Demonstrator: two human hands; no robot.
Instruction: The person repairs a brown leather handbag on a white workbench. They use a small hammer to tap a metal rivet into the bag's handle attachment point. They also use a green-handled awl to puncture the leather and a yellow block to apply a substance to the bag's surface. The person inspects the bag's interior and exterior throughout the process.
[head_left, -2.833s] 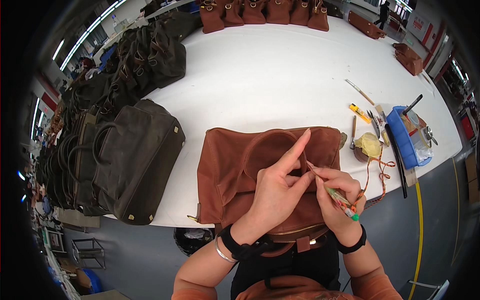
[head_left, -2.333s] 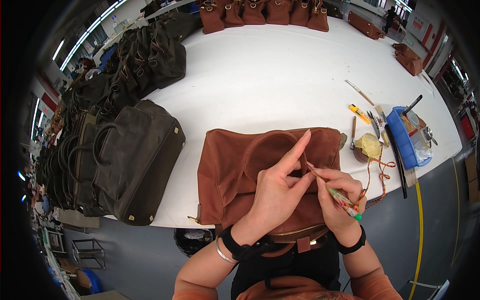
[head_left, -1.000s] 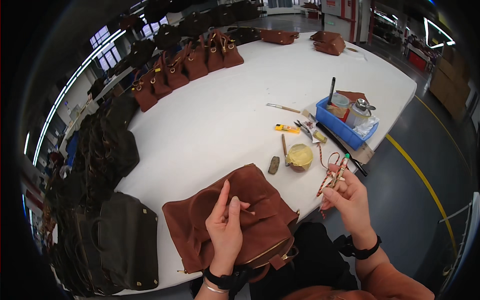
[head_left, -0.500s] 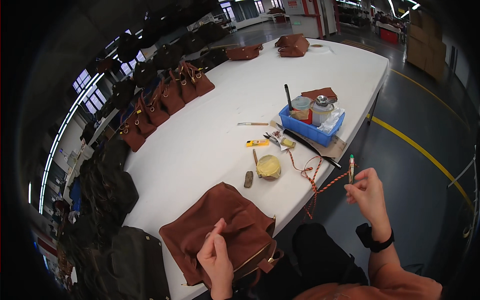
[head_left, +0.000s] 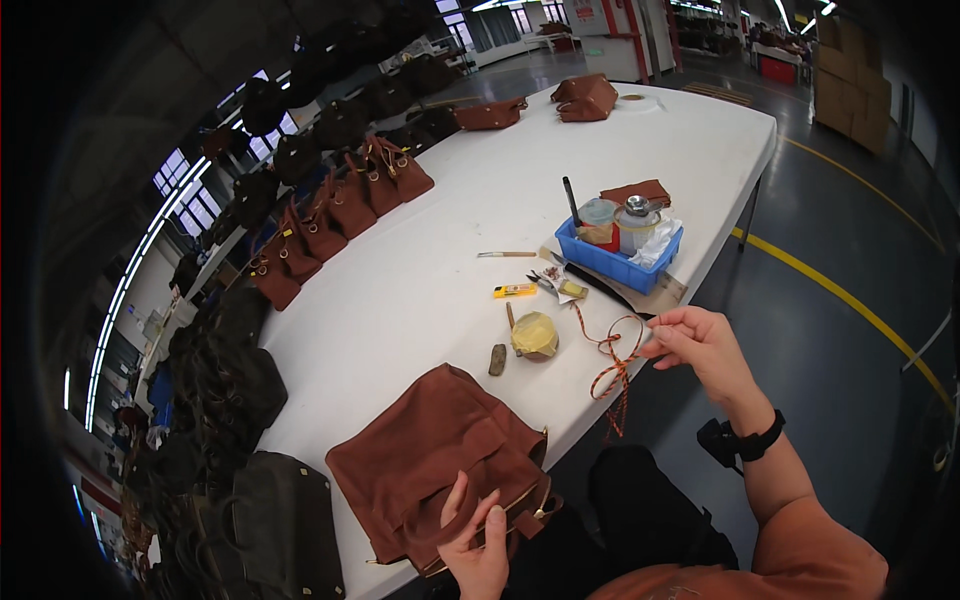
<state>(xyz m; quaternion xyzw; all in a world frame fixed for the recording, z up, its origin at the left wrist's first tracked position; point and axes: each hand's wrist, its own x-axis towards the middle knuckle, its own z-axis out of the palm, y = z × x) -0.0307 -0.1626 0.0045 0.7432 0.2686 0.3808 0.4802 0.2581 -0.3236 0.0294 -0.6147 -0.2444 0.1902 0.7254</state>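
A reddish-brown leather bag (head_left: 425,435) lies at the near edge of the white table, its zip toward me. My left hand (head_left: 478,545) is closed around the bag's strap handle (head_left: 455,522). Over the table's right edge, my right hand (head_left: 700,350) pinches thumb and fingertips together beside an orange-and-black cord (head_left: 612,372). Whatever sits between those fingertips is hidden; the green-topped, pen-shaped thing seen before does not show now. Left of the cord stand a round tape-wrapped pot (head_left: 535,336) and a small dark block (head_left: 497,360).
A blue bin (head_left: 610,262) holds jars, a marker and white tissue. Near it lie a yellow box (head_left: 514,291), a thin brush (head_left: 507,254) and small tools. Brown bags (head_left: 350,205) line the table's far left edge; dark bags (head_left: 285,525) crowd the near left.
My right hand has moved left toward the cord, and the green-topped thing has gone from sight. My left hand has moved down and right onto the bag's handle.
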